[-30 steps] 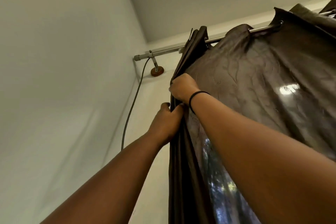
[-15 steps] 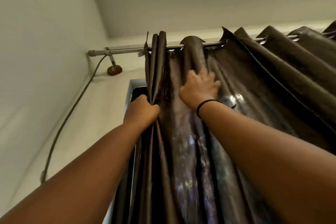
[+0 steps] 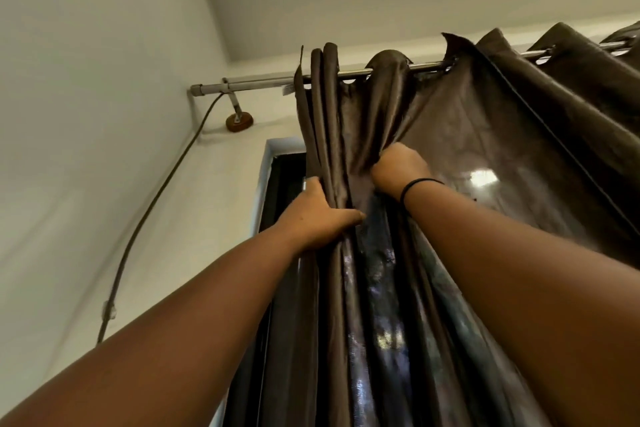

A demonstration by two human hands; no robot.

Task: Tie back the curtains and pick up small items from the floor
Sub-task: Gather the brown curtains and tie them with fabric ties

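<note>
My left hand (image 3: 317, 215) is clamped round the gathered folds at the curtain (image 3: 467, 135) edge, and my right hand (image 3: 398, 172) is fisted into a bunch of cloth just right of it and a little higher; the two hands are near each other but not touching; the curtain hangs from the rod (image 3: 263, 82) by its eyelets, packed tight at the left end and spread wide toward the right. I judge the main risk is pulling downward instead of along the rod; the bracket (image 3: 238, 116) on the wall looks small, and a hard tug from two fists could strain it or stick an eyelet. The cloth looks slick and shiny, so the folds may slide out of my left grip if I loosen it to reach for more. The cable (image 3: 166, 194) running down the wall at the left is well apart from my hands, but a wide sweep could snag it. Compared with half a second ago, my right hand has gone from lying spread on the folds to gripping a bunch of them; more of the dark window (image 3: 284, 191) shows at the left.
</note>
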